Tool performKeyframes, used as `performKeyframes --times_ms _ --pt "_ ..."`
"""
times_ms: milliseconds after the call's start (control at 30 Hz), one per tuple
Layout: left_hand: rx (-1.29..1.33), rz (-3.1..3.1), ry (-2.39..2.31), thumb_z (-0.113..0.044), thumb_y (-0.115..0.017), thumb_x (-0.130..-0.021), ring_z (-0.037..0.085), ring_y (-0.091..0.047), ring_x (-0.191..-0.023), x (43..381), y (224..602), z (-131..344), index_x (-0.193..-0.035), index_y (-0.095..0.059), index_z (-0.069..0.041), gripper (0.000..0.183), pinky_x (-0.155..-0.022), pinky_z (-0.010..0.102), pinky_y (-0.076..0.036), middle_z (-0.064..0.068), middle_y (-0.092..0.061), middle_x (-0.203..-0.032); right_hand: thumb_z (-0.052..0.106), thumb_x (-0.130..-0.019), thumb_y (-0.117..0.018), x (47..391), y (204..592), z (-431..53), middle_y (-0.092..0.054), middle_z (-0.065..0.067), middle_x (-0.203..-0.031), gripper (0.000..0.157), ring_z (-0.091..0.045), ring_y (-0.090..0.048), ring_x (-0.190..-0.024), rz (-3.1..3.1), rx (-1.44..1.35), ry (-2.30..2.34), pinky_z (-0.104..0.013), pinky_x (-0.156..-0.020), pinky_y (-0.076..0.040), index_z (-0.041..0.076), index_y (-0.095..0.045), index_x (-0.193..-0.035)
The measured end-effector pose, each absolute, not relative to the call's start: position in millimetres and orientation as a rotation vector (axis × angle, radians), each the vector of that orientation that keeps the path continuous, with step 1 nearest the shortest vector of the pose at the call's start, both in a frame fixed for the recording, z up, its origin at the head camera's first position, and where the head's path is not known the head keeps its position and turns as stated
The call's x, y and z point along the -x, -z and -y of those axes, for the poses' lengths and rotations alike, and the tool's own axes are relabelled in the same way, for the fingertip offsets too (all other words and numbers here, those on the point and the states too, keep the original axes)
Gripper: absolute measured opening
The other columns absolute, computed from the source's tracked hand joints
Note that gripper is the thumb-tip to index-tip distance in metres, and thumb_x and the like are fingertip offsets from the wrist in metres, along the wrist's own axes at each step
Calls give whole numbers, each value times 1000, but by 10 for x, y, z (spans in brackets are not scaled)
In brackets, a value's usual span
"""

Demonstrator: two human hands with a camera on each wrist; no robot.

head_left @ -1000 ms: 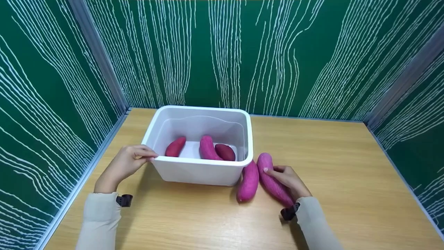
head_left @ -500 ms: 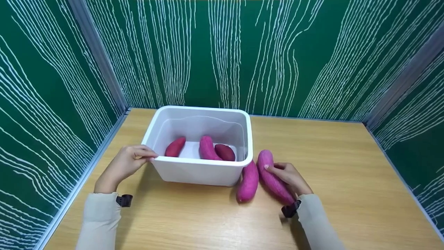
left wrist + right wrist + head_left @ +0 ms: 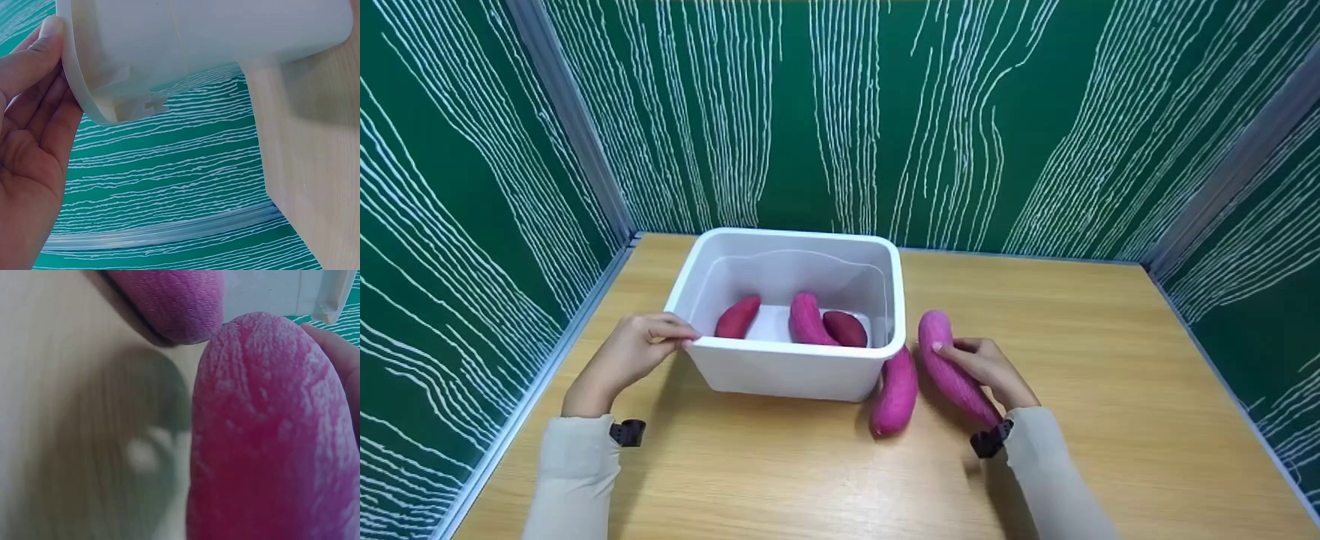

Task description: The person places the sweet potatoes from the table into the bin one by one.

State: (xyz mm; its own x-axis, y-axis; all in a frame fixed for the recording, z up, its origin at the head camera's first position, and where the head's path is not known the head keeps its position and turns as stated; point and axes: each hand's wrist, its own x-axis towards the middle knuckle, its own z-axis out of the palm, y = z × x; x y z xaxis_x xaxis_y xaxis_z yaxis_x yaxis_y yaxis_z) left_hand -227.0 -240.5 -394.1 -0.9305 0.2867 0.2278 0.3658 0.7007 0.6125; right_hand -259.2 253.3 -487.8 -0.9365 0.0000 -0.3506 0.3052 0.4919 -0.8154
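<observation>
With thumb and fingers, my left hand (image 3: 637, 349) pinches the front-left rim of a white plastic bin (image 3: 787, 371); the left wrist view shows this grip on the bin wall (image 3: 236, 28) closely. My right hand (image 3: 990, 371) grips a long pink sweet potato (image 3: 949, 375), just right of the bin; it fills much of the right wrist view (image 3: 270, 439), seemingly a little above the table. Another pink sweet potato (image 3: 896, 397) lies against the bin's front-right corner. Inside the bin are a red sweet potato (image 3: 739, 316), a pink one (image 3: 808, 322) and a dark red one (image 3: 845, 328), partly hidden by the front wall.
Everything stands on a light wooden table (image 3: 1110, 375). Green panels with white wavy lines (image 3: 1035, 112) enclose it at the back and both sides, with grey metal posts (image 3: 577, 112) at the corners. The bin's back is close to the rear panel.
My right hand has moved slightly away from me with the sweet potato, which now sits a bit farther back and apart from the other one. My left hand and the bin stay put.
</observation>
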Motion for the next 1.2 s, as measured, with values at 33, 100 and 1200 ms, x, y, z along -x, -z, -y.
performKeyframes --times_ms 33,100,1200 --pt "547 2782 1035 4 -68 -84 35 -65 -104 2268 3944 2405 -98 -77 -8 20 -91 50 -54 11 -73 -103 67 -80 -62 2601 4866 -2537 -51 -19 -138 93 -27 -49 -120 -2442 -243 1422 -42 -105 -43 0 -44 -141" --pt "562 2774 1027 4 -68 -84 35 -65 -103 2268 3950 2406 -97 -77 -7 20 -91 50 -54 11 -73 -103 66 -80 -62 2617 4840 -2544 -52 -19 -136 91 -25 -50 -117 -2446 -232 1424 -39 -101 -45 0 -44 -141" --pt "532 2808 1068 4 -65 -86 36 -64 -107 2272 3938 2405 -99 -77 -8 21 -92 50 -53 12 -72 -105 65 -81 -62 2850 4283 -2563 -57 -14 -119 92 -13 -58 -92 -2415 -152 1460 -21 -76 -53 1 -40 -143"
